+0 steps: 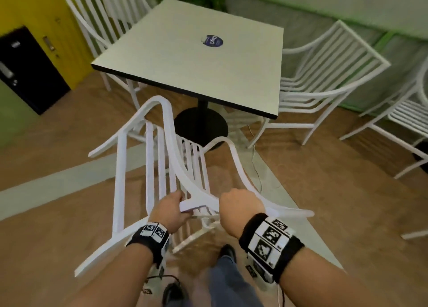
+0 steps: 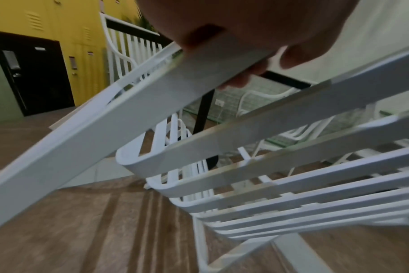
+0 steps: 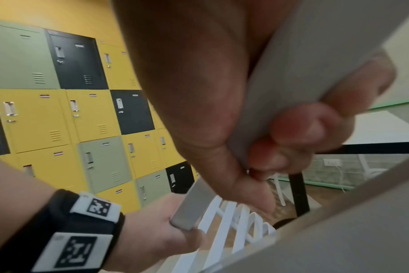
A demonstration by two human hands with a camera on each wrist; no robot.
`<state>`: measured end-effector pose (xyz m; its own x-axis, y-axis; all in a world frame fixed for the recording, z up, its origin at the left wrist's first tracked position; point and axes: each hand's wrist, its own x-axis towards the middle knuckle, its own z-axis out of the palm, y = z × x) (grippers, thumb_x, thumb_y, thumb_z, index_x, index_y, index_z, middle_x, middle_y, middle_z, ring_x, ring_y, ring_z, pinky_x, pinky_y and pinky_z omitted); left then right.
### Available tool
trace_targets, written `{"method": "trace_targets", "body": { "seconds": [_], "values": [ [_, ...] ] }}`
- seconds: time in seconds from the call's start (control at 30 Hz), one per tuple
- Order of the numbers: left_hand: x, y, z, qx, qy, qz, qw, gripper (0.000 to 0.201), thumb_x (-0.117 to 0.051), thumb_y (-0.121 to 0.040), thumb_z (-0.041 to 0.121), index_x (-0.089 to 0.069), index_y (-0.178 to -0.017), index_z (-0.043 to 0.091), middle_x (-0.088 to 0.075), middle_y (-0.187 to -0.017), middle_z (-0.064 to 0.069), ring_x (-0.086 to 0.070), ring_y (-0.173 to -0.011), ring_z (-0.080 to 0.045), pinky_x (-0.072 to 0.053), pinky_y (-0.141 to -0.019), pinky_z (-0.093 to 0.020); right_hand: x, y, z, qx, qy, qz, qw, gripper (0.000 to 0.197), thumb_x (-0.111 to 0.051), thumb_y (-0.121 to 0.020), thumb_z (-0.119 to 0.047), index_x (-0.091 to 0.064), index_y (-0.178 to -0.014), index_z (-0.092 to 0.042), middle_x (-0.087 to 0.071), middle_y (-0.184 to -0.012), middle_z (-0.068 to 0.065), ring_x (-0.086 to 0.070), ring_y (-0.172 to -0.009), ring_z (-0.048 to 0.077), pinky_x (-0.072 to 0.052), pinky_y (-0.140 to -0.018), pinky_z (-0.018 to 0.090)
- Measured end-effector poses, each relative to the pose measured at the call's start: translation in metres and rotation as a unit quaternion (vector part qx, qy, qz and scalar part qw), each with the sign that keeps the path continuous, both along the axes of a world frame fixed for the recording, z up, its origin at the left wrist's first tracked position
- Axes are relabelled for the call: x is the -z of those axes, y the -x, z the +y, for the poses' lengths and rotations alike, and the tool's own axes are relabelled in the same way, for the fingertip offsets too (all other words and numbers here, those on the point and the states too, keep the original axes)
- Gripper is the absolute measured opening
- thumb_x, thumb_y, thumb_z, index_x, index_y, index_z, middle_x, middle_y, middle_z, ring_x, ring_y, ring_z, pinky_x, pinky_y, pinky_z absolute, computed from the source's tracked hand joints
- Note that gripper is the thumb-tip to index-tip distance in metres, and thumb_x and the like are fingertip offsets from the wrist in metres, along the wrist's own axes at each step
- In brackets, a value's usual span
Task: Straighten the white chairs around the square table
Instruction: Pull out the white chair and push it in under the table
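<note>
A white slatted chair (image 1: 159, 167) is tilted and held off its normal stance in front of me, near the square table (image 1: 196, 61). My left hand (image 1: 171, 208) grips the flat top rail of the chair's back (image 2: 152, 96). My right hand (image 1: 240, 208) is curled round the same rail (image 3: 280, 88) further right, fingers wrapped under it. A second white chair (image 1: 324, 82) stands at the table's right side, a third white chair (image 1: 102, 22) at its far left. The table has a black pedestal base (image 1: 201, 126) and a blue sticker (image 1: 212, 40).
Yellow, green and black lockers (image 3: 65, 110) line the left wall. Another white chair (image 1: 398, 121) stands at the far right. A thin cable (image 1: 254, 158) lies on the wooden floor by the table base. My leg and shoe (image 1: 228, 253) are just behind the held chair.
</note>
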<state>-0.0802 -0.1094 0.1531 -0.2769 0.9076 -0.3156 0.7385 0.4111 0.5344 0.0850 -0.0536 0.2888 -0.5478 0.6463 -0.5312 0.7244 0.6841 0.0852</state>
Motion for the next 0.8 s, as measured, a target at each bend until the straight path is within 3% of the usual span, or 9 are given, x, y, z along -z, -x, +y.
{"method": "trace_targets", "body": {
  "seconds": [0.07, 0.17, 0.2, 0.27, 0.37, 0.47, 0.6, 0.7, 0.8],
  "values": [
    [-0.005, 0.001, -0.019, -0.039, -0.087, 0.050, 0.994, 0.054, -0.077, -0.064, 0.042, -0.051, -0.105, 0.019, -0.058, -0.103, -0.004, -0.054, -0.098, -0.026, -0.048, -0.085, -0.039, -0.005, 0.016, -0.014, -0.013, 0.004, -0.009, 1.000, 0.017, -0.044, -0.092, -0.008, -0.061, -0.089, -0.010, -0.067, -0.095, 0.011, -0.065, -0.083, 0.028, -0.042, -0.059, 0.033],
    [-0.029, -0.019, -0.028, 0.060, -0.213, 0.118, 0.968, 0.067, -0.076, -0.062, 0.042, -0.052, -0.118, 0.014, -0.055, -0.121, -0.006, -0.048, -0.117, -0.025, -0.040, -0.100, -0.041, -0.009, 0.036, -0.029, -0.027, 0.008, -0.013, 1.000, 0.017, -0.044, -0.095, -0.009, -0.061, -0.093, -0.009, -0.065, -0.104, 0.011, -0.063, -0.092, 0.027, -0.042, -0.064, 0.034],
    [-0.038, -0.025, -0.023, 0.108, -0.232, 0.108, 0.961, 0.057, -0.073, -0.063, 0.037, -0.055, -0.113, 0.017, -0.058, -0.118, -0.004, -0.050, -0.114, -0.023, -0.040, -0.099, -0.039, -0.010, 0.042, -0.033, -0.024, 0.009, -0.013, 1.000, 0.018, -0.043, -0.095, -0.008, -0.062, -0.099, -0.007, -0.064, -0.108, 0.011, -0.062, -0.096, 0.028, -0.044, -0.068, 0.034],
    [-0.053, -0.030, -0.011, 0.162, -0.230, 0.114, 0.953, 0.020, -0.070, -0.066, 0.024, -0.062, -0.084, 0.023, -0.068, -0.090, 0.001, -0.061, -0.089, -0.022, -0.050, -0.086, -0.037, -0.011, 0.049, -0.037, -0.007, 0.024, -0.007, 1.000, 0.021, -0.043, -0.095, -0.006, -0.062, -0.105, -0.004, -0.063, -0.113, 0.013, -0.062, -0.100, 0.029, -0.045, -0.071, 0.035],
    [-0.047, -0.020, -0.001, 0.221, -0.197, 0.118, 0.948, 0.023, -0.077, -0.050, 0.019, -0.056, -0.057, 0.023, -0.061, -0.054, 0.004, -0.059, -0.054, -0.022, -0.054, -0.064, -0.034, -0.025, 0.041, -0.039, -0.048, 0.017, 0.004, 0.999, 0.015, -0.046, -0.094, -0.006, -0.061, -0.096, -0.009, -0.065, -0.105, 0.011, -0.063, -0.093, 0.029, -0.041, -0.065, 0.035],
    [-0.033, -0.012, 0.003, 0.238, -0.226, 0.131, 0.935, 0.027, -0.078, -0.040, 0.028, -0.056, -0.054, 0.021, -0.058, -0.051, 0.004, -0.056, -0.050, -0.021, -0.050, -0.061, -0.030, -0.031, 0.001, -0.040, -0.037, -0.014, 0.109, 0.993, 0.003, -0.050, -0.091, -0.012, -0.053, -0.092, -0.013, -0.061, -0.089, 0.009, -0.053, -0.070, 0.026, -0.037, -0.053, 0.032],
    [-0.031, -0.003, 0.020, 0.216, -0.299, 0.128, 0.921, 0.024, -0.075, -0.041, 0.024, -0.054, -0.052, 0.018, -0.057, -0.050, -0.001, -0.055, -0.047, -0.024, -0.045, -0.058, -0.029, -0.003, -0.078, -0.035, 0.152, 0.008, 0.301, 0.941, 0.018, -0.063, -0.081, -0.035, -0.051, -0.083, -0.022, -0.060, -0.081, -0.004, -0.054, -0.071, 0.015, -0.041, -0.059, 0.030],
    [-0.030, 0.002, 0.027, 0.197, -0.329, 0.120, 0.916, 0.016, -0.065, -0.051, 0.027, -0.053, -0.051, 0.017, -0.057, -0.050, -0.002, -0.055, -0.047, -0.024, -0.040, -0.060, -0.027, 0.035, -0.102, -0.014, 0.218, 0.068, 0.300, 0.926, 0.024, -0.070, -0.076, -0.039, -0.055, -0.085, -0.022, -0.061, -0.080, -0.006, -0.056, -0.073, 0.015, -0.047, -0.062, 0.031],
    [-0.030, 0.003, 0.029, 0.185, -0.351, 0.122, 0.910, 0.019, -0.057, -0.057, 0.033, -0.053, -0.050, 0.015, -0.057, -0.049, -0.003, -0.055, -0.046, -0.023, -0.036, -0.064, -0.025, 0.057, -0.099, 0.007, 0.199, 0.090, 0.298, 0.929, 0.028, -0.071, -0.078, -0.037, -0.048, -0.079, -0.022, -0.061, -0.077, -0.001, -0.057, -0.070, 0.019, -0.042, -0.056, 0.029]
  ]
}}
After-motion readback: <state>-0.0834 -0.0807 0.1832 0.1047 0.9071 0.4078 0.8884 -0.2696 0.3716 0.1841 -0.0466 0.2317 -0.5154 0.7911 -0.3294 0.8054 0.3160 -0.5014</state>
